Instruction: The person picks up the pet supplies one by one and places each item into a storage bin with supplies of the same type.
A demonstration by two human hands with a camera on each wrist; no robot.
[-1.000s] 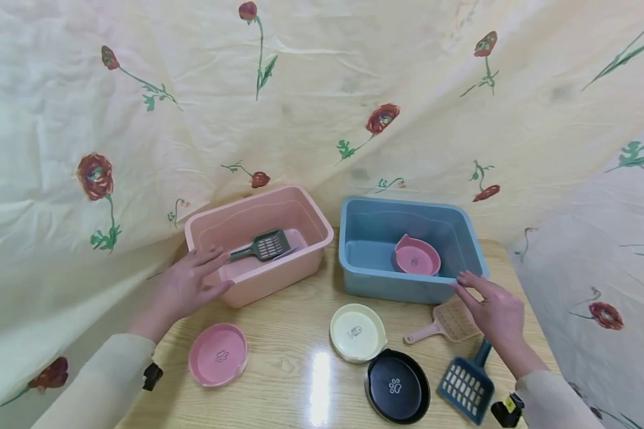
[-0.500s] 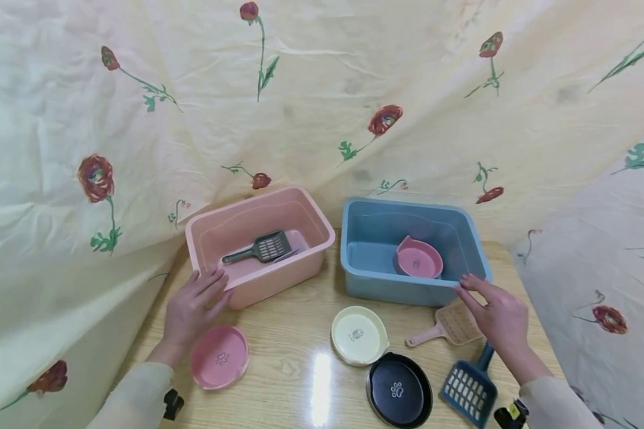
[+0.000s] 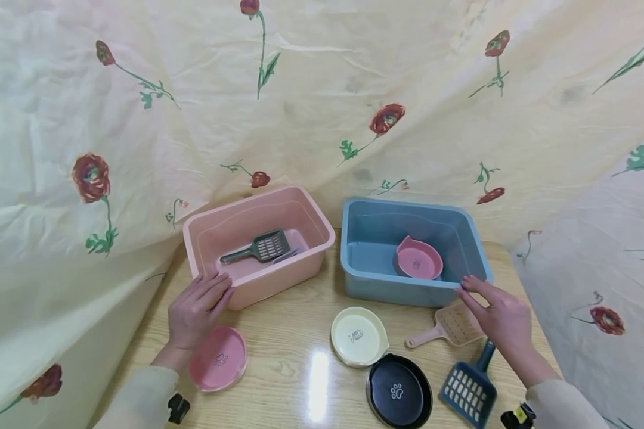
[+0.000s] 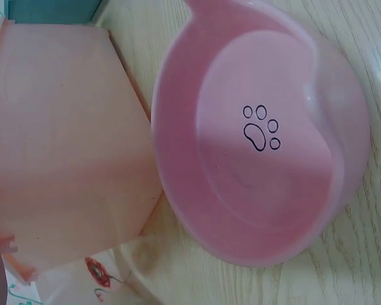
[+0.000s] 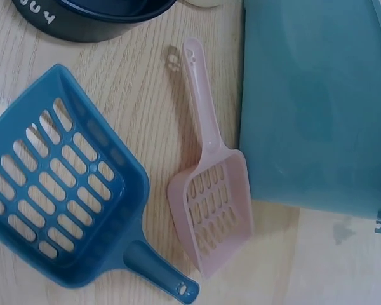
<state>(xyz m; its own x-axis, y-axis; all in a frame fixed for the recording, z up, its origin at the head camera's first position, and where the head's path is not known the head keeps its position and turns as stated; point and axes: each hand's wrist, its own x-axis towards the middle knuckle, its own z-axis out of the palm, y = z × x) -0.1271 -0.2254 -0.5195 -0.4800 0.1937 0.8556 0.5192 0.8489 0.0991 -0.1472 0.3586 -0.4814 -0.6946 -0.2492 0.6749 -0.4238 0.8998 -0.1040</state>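
Observation:
In the head view my left hand holds the front left corner of a pink litter box, fingers over its rim. A dark green litter scoop and a flat purplish piece lie inside it. With thumb and fingers, my right hand pinches the front right rim of a blue litter box. That box holds a small pink bowl. Below my left hand sits another pink bowl with a paw print, close to the pink box in the left wrist view.
A cream bowl and a black bowl stand at the middle front. A pale pink litter scoop and a blue litter scoop lie before the blue box. Floral cloth hangs behind and along the sides.
My left hand has come back from over the pink box's interior and now grips its front left corner. My right hand has stayed at the blue box's rim.

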